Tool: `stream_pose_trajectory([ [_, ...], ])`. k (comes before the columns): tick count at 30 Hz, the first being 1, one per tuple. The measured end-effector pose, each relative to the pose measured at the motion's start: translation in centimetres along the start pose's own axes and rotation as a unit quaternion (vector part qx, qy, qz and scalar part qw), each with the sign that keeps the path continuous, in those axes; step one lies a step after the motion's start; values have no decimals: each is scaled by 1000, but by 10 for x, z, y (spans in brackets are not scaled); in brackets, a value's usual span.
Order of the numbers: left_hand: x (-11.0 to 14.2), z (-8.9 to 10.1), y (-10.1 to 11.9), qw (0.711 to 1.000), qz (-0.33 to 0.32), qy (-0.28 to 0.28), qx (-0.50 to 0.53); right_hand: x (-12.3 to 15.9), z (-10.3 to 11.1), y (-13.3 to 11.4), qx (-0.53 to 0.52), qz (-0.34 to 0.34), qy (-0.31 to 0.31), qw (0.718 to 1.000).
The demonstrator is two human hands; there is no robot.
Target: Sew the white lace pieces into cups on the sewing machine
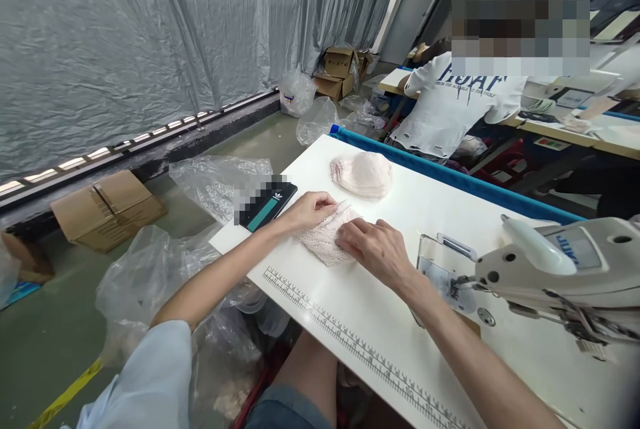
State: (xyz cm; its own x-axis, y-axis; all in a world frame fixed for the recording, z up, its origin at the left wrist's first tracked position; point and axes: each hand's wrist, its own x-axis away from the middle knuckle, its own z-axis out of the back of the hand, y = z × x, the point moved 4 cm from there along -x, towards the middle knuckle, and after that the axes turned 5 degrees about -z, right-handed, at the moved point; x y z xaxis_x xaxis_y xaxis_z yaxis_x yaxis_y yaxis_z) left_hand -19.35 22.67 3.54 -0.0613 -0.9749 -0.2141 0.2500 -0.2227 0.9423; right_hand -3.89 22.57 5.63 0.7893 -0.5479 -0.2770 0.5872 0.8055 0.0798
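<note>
A pale pink, openwork lace fabric piece (325,242) lies on the white sewing table (300,179), between my two hands. My left hand (311,210) pinches its upper left edge, thumb and forefinger together. Curled over the right side of the cloth, my right hand (375,245) grips it with the fingertips, which are partly hidden. Just beyond, a small stack of pale pink cup-shaped fabric pieces (365,175) rests on the tabletop, touched by neither hand.
A sewing machine (550,269) stands at the right, its needle area near my right forearm. A black phone-like item (267,205) lies by the table's left edge. A printed ruler (350,342) runs along the front. Plastic bags (150,269) and a cardboard box (107,209) occupy the floor; a co-worker (455,102) sits ahead.
</note>
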Motion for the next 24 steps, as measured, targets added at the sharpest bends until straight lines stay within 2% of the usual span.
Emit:
stream_pose_trajectory([
  [4,3,-2,0,1000,-2,-2,-8,1,0,-1,5,-19,0,1000],
  [8,12,1,12,1000,-12,2,-24,0,1,3,-13,-45,0,999],
  [10,18,-2,20,994,-26,-34,-102,0,2,4,-31,-47,-9,998],
  [12,23,-7,27,973,-38,-71,-218,0,2,3,-54,-46,-20,997],
  [14,25,-11,30,950,-44,-81,-298,3,3,4,-81,-54,-24,995],
  [20,20,-8,31,960,-39,-79,-265,15,5,12,-157,-112,12,981],
  [24,17,-2,29,973,-23,-73,-216,17,6,10,-180,-122,20,976],
])
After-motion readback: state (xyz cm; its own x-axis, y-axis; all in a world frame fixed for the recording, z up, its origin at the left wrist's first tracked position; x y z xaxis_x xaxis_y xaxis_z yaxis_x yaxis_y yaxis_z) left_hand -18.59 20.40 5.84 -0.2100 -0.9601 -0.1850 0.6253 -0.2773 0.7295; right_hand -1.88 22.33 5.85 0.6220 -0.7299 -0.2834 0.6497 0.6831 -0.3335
